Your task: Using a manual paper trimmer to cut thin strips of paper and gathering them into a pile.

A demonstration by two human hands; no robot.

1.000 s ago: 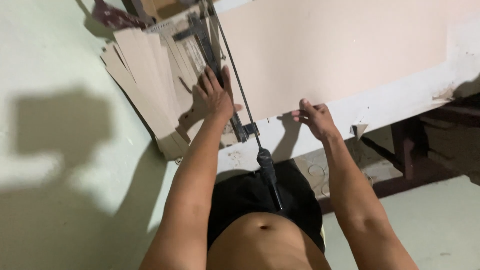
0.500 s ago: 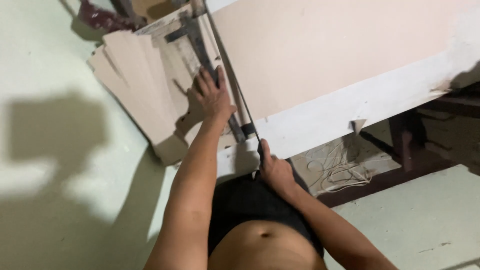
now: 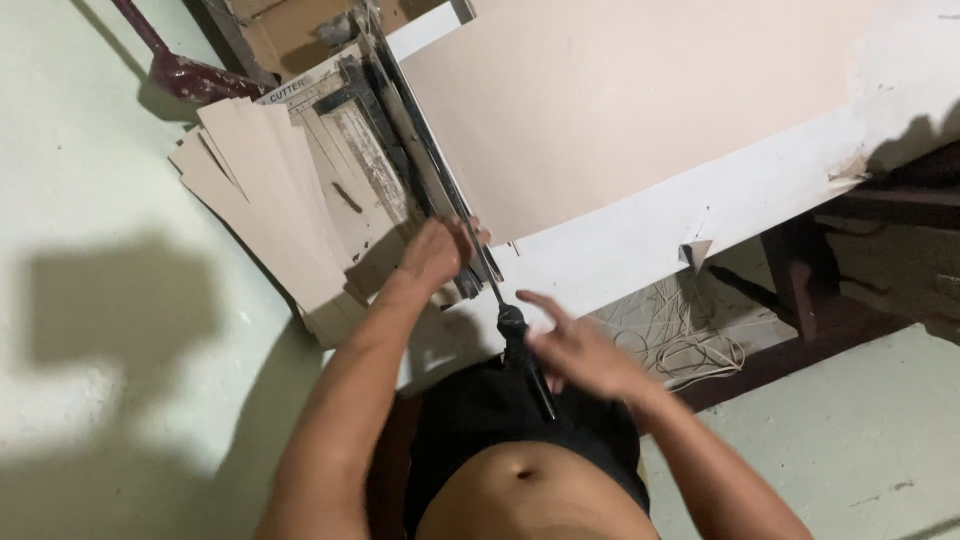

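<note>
A large beige sheet (image 3: 640,110) filled the upper right of the frame, lying on a white table (image 3: 700,215) whose edge ran diagonally toward the centre. Left of it stood a lever paper cutter (image 3: 370,170), its bed worn and its long blade arm running down to a black handle (image 3: 520,345) at centre frame. A fanned stack of cut beige strips (image 3: 270,210) lay at the upper left, beside the cutter bed. The left hand (image 3: 435,250) rested flat, fingers together, on the cutter bed just beside the blade arm. The right hand (image 3: 580,350) appeared blurred, fingers spread wide and empty, just beside the handle without gripping it. Tangled pale offcuts (image 3: 690,340) lay on the floor below the table. Risk, as judged: the left fingers sat close to the cutting edge, so a drop of the unheld arm could catch them; a loose sheet could also cut crooked.
</note>
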